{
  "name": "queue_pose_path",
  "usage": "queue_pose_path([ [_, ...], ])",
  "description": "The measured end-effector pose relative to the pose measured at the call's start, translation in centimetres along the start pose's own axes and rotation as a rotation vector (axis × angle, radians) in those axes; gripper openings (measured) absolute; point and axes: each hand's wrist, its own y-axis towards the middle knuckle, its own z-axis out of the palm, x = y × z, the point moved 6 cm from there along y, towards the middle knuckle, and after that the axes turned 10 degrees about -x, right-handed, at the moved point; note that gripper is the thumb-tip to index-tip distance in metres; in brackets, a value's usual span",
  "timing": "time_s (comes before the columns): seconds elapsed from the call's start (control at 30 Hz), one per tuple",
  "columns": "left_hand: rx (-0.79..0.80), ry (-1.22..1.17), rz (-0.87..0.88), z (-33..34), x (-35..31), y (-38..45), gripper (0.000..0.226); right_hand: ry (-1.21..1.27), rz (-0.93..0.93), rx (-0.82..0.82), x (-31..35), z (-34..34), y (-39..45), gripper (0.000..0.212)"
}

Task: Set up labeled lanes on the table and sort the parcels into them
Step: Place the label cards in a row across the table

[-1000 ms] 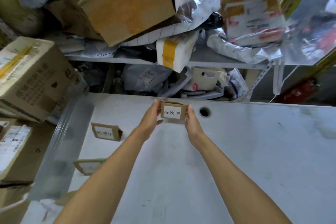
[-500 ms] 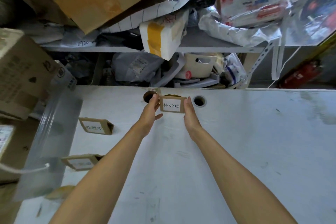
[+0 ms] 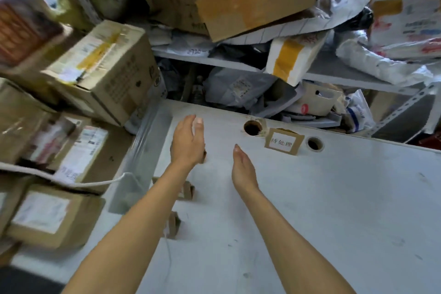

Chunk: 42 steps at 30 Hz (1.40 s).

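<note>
Both hands, left hand (image 3: 188, 143) and right hand (image 3: 242, 169), hover empty with relaxed fingers at frame centre. The label card (image 3: 283, 142) stands upper centre between 2 table holes. Next, lift 1 parcel (image 3: 105, 71) squarely.

The right half of the bench (image 3: 334, 210) is lying open, giving a hand a wide way in from the near edge up to the two round holes (image 3: 252, 127) at the back. A standing label card (image 3: 283, 142) is sitting between those holes, and folded cardboard cards (image 3: 188, 190) are standing along the left part, partly hidden under the left forearm. Stacked cardboard boxes (image 3: 105, 71) are crowding the bench's left edge, and a loaded shelf (image 3: 334, 74) is overhanging behind the far edge.
</note>
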Motion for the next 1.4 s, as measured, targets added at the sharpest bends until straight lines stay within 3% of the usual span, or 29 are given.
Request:
queue_pose_path([
  [0.17,0.078,-0.001,-0.218,-3.0,5.0,1.5,0.063,0.01,0.117,0.106,0.6,6.7,-1.3,0.061],
  [0.37,0.234,-0.082,-0.471,-2.6,8.0,1.7,0.076,0.049,0.12,0.15,1.5,10.7,-1.5,0.062],
  [0.63,0.208,-0.085,-0.407,-4.4,7.1,1.1,0.063,0.13,0.095,0.108,2.8,10.5,-1.9,0.059],
  [0.83,0.121,-0.116,-0.307,-7.1,4.3,0.0,0.063,0.202,0.032,0.131,5.3,8.9,-3.6,0.035],
  [1.1,-0.038,-0.171,-0.21,-8.3,-1.8,-6.4,0.062,0.203,-0.134,0.248,6.4,1.2,-7.4,0.04],
  [1.27,-0.008,-0.189,-0.183,-3.3,-6.6,-13.4,0.057,0.201,-0.196,0.234,2.8,-8.4,-8.0,0.036],
  [1.4,0.141,-0.293,-0.202,3.4,-10.4,-17.7,0.051,0.182,-0.185,0.177,-0.2,-16.2,-7.2,0.04],
])
